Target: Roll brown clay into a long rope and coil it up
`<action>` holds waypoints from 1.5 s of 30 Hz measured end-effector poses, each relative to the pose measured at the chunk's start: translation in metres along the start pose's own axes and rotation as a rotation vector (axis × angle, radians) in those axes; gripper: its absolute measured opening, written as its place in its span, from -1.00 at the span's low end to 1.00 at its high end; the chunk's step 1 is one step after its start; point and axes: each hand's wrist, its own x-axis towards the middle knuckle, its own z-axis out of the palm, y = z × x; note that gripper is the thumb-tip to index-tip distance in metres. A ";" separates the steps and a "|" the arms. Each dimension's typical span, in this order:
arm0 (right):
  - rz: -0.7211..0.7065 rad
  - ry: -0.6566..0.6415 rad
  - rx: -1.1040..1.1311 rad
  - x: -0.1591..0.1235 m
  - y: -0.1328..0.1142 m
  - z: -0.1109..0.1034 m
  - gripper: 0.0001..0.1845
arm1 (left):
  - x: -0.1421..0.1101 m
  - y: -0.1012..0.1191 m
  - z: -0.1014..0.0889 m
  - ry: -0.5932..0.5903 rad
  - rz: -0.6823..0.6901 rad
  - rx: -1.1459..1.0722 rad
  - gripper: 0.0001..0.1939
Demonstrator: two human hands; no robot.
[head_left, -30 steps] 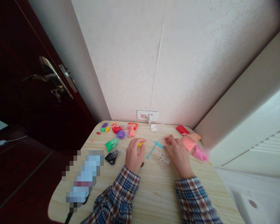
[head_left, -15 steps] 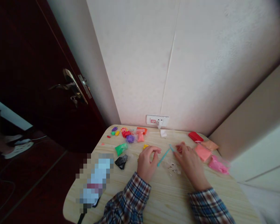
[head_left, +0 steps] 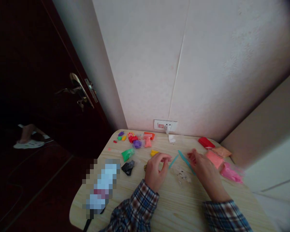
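My left hand (head_left: pixel 156 171) hovers over the middle of the table with its fingers curled toward the thumb. Whatever lies between the fingertips, if anything, is too small to make out. A yellow packet (head_left: pixel 154 153) shows just behind this hand, and a small dark brownish piece (head_left: pixel 145 167) peeks out at its left side. My right hand (head_left: pixel 203 166) is closed on a flat turquoise plastic knife (head_left: pixel 185 160), which slants across under the thumb. Between the hands lie a thin turquoise stick (head_left: pixel 174 161), partly hidden by the left fingers, and a crumpled clear bag (head_left: pixel 182 175) with dark specks.
Left on the table (head_left: pixel 178 206) are small fruit-shaped pieces (head_left: pixel 122 137), a green packet (head_left: pixel 127 154), a black packet (head_left: pixel 128 168) and a blurred-out phone-like device (head_left: pixel 103 183). Red (head_left: pixel 206 142), salmon (head_left: pixel 214 158) and pink packets (head_left: pixel 231 173) lie right. A person's foot (head_left: pixel 29 143) shows near the door.
The camera view has swung left. My right hand has taken hold of the turquoise knife and turned it away from the stick it crossed. The left fingers have curled closer together.
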 end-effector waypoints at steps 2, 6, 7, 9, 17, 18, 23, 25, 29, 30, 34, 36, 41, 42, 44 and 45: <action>0.006 -0.039 -0.026 0.001 0.004 -0.006 -0.79 | 0.000 0.002 -0.003 0.007 0.005 -0.015 -0.80; 0.092 0.040 0.160 0.005 -0.003 -0.026 -0.82 | 0.002 0.007 -0.006 -0.007 0.001 -0.054 -0.84; 0.102 0.067 0.239 0.005 -0.011 -0.030 -0.83 | 0.003 0.008 -0.006 -0.015 -0.010 -0.068 -0.84; 0.082 0.095 0.407 0.003 -0.032 -0.038 -0.85 | 0.003 0.008 -0.005 -0.036 -0.046 -0.112 -0.81; -0.177 -0.009 0.770 -0.010 -0.095 -0.043 -0.96 | 0.005 0.003 -0.010 -0.060 -0.136 -0.215 -0.86; -0.175 -0.009 0.774 -0.011 -0.095 -0.042 -0.96 | 0.005 0.004 -0.012 -0.071 -0.132 -0.225 -0.87; -0.214 -0.049 0.755 -0.011 -0.092 -0.042 -0.96 | 0.005 0.009 -0.014 -0.146 -0.103 -0.213 -0.78; -0.227 -0.065 0.753 -0.011 -0.092 -0.042 -0.95 | 0.005 0.007 -0.014 -0.159 -0.098 -0.184 -0.79; -0.201 -0.083 0.722 -0.011 -0.093 -0.041 -0.95 | 0.005 -0.002 -0.017 -0.210 -0.125 -0.186 -0.77; -0.192 -0.084 0.718 -0.011 -0.094 -0.040 -0.95 | 0.005 -0.004 -0.017 -0.214 -0.135 -0.187 -0.77; -0.200 -0.113 0.697 -0.013 -0.095 -0.035 -0.93 | 0.004 -0.006 -0.015 -0.196 -0.161 -0.196 -0.78; -0.229 -0.122 0.639 -0.015 -0.095 -0.033 -0.93 | 0.003 -0.007 -0.013 -0.186 -0.177 -0.233 -0.78; -0.259 -0.093 0.556 -0.017 -0.097 -0.029 -0.91 | 0.003 -0.007 -0.008 -0.185 -0.205 -0.345 -0.71; -0.258 -0.089 0.559 -0.017 -0.098 -0.029 -0.91 | 0.004 -0.006 -0.008 -0.187 -0.208 -0.351 -0.71; -0.247 -0.080 0.562 -0.017 -0.099 -0.029 -0.92 | 0.004 -0.005 -0.009 -0.184 -0.218 -0.339 -0.73; -0.239 -0.072 0.564 -0.017 -0.099 -0.029 -0.93 | 0.004 -0.004 -0.009 -0.180 -0.223 -0.326 -0.74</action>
